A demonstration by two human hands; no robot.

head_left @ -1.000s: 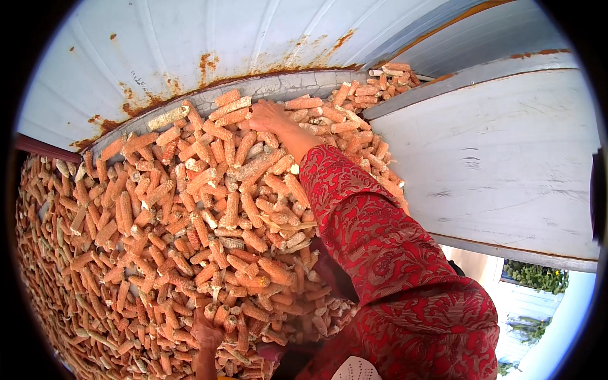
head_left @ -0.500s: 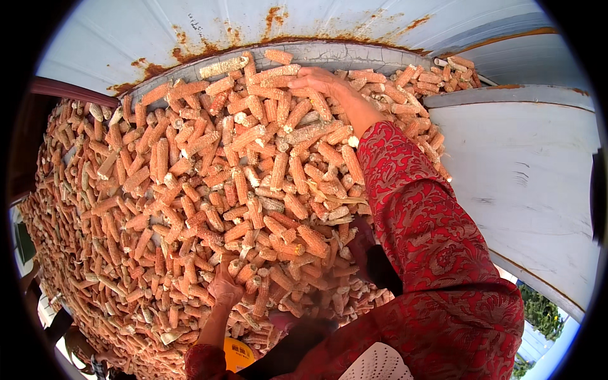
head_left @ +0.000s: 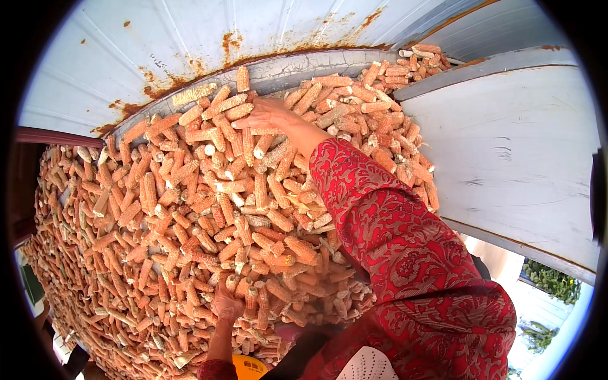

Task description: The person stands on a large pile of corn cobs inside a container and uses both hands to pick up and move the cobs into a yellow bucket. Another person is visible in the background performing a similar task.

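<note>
A deep heap of bare, orange-brown corn cobs (head_left: pixel 209 215) spreads under both my hands. My right hand (head_left: pixel 269 116) reaches over the far side of the heap near the wall, its fingers stretched out and resting on the top cobs. Beside its fingertips lie several loose cobs, one of them a paler cob (head_left: pixel 194 95). Closer to me, my left hand (head_left: pixel 227 305) is down against the cobs at the near part of the heap. Its fingers are partly hidden among them, so I cannot see whether it holds one.
A rust-streaked pale metal wall (head_left: pixel 266 31) closes the far side. On the right stands a white panel (head_left: pixel 500 139) with scuff marks. A yellow container (head_left: pixel 248 366) shows at the lower edge, beside my left forearm. Greenery (head_left: pixel 551 282) appears at the lower right.
My view has shifted. My right hand has moved left across the top of the heap, along the wall side. My left hand stays at about the same cobs.
</note>
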